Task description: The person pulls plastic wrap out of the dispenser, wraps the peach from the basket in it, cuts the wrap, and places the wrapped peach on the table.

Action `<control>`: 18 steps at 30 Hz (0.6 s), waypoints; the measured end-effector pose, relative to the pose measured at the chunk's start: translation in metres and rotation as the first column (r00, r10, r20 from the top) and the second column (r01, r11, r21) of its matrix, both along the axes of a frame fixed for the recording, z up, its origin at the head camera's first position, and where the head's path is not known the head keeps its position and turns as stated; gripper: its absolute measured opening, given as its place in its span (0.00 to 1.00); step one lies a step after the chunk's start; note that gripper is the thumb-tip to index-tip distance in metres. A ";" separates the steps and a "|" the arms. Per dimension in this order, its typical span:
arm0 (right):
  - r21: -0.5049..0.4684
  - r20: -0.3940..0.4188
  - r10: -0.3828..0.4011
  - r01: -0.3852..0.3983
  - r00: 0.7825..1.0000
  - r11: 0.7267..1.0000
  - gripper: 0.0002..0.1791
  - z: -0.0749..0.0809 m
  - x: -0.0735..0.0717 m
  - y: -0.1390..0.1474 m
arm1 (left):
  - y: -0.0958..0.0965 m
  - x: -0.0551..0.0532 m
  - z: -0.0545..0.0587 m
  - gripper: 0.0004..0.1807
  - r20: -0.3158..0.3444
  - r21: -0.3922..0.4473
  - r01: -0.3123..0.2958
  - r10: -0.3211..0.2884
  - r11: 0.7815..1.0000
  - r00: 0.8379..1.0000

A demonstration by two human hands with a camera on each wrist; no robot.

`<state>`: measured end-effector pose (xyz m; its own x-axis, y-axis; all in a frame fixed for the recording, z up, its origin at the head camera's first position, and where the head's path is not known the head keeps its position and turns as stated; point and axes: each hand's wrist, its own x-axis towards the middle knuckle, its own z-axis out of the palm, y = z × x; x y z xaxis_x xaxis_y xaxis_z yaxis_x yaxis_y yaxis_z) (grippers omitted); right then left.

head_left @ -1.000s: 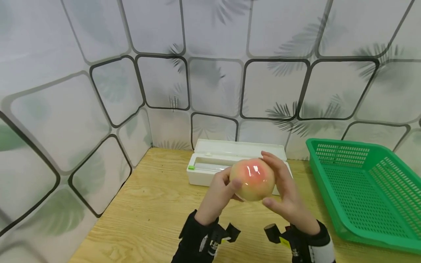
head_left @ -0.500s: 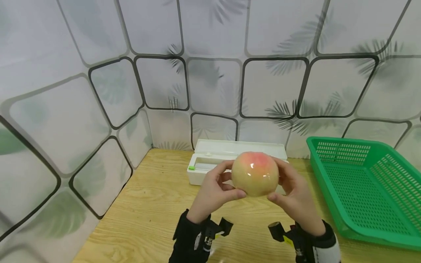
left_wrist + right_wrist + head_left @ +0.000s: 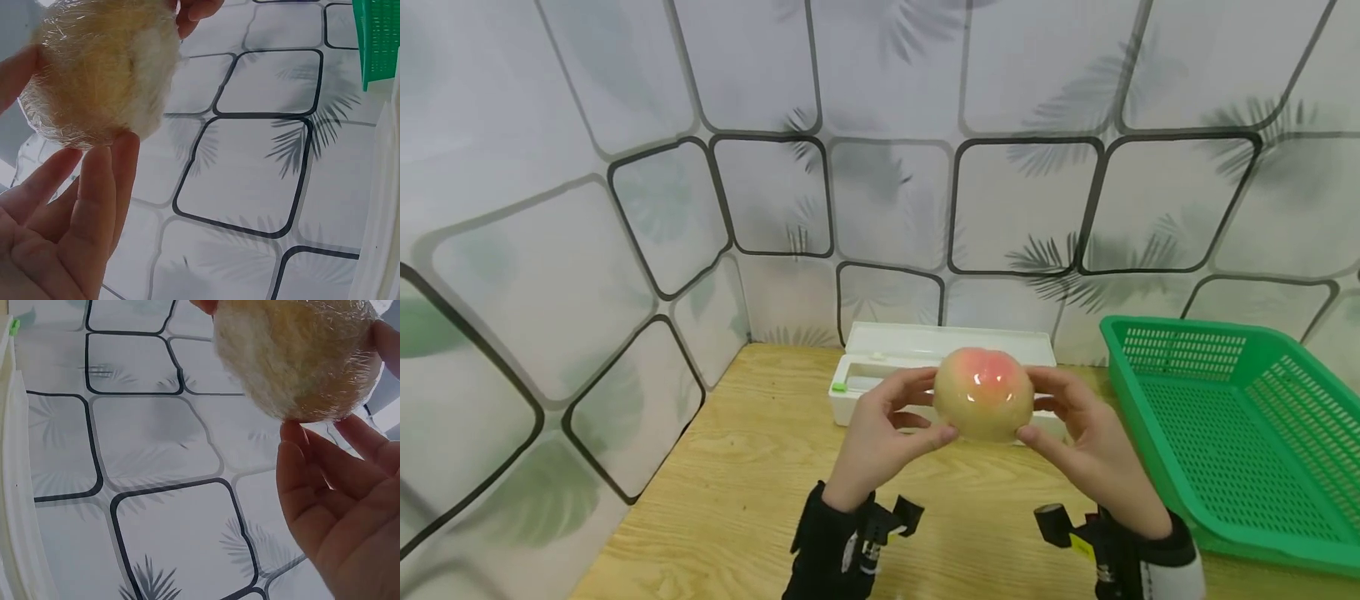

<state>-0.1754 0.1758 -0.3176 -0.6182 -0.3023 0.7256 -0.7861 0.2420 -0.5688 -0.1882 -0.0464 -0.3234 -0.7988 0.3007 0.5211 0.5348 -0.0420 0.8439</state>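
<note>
A glossy yellow and pink peach point(image 3: 983, 395) is held up in front of me between both hands. Clear cling film covers it; in the left wrist view the wrapped underside of the peach point(image 3: 106, 75) looks wrinkled and bunched. My left hand point(image 3: 891, 433) grips its left side, thumb low at the front and fingers behind. On the opposite side my right hand point(image 3: 1090, 442) grips it in the same way, its fingertips against the film in the right wrist view. Behind the peach stands a white cling film dispenser point(image 3: 850, 407), lid raised, partly hidden by the hands.
A green plastic basket point(image 3: 1180, 500) stands on the right side of the wooden table point(image 3: 760, 467), beside my right forearm. The patterned wall covering point(image 3: 887, 200) rises along the table's back and left edges.
The right hand's loose fingers have closed onto the peach. The peach has tipped so its pink top faces more upward, and both hands now grip it evenly from the sides.
</note>
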 end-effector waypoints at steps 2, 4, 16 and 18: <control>0.028 -0.009 -0.008 0.008 1.000 1.000 0.30 -0.001 -0.001 0.002 | -0.001 0.001 -0.002 0.27 0.004 -0.011 0.017 -0.017 1.000 1.000; 0.061 -0.008 -0.016 0.016 1.000 0.998 0.30 -0.002 -0.002 0.004 | -0.004 0.002 -0.006 0.26 0.008 -0.030 0.029 -0.029 0.999 1.000; 0.180 0.009 -0.106 0.103 0.994 0.978 0.28 -0.030 -0.008 0.010 | -0.010 -0.001 -0.023 0.23 0.001 -0.219 -0.015 0.016 0.976 1.000; 0.232 -0.021 -0.134 0.135 0.991 0.963 0.28 -0.037 -0.009 0.012 | -0.010 -0.008 -0.038 0.23 -0.016 -0.260 -0.012 0.009 0.966 1.000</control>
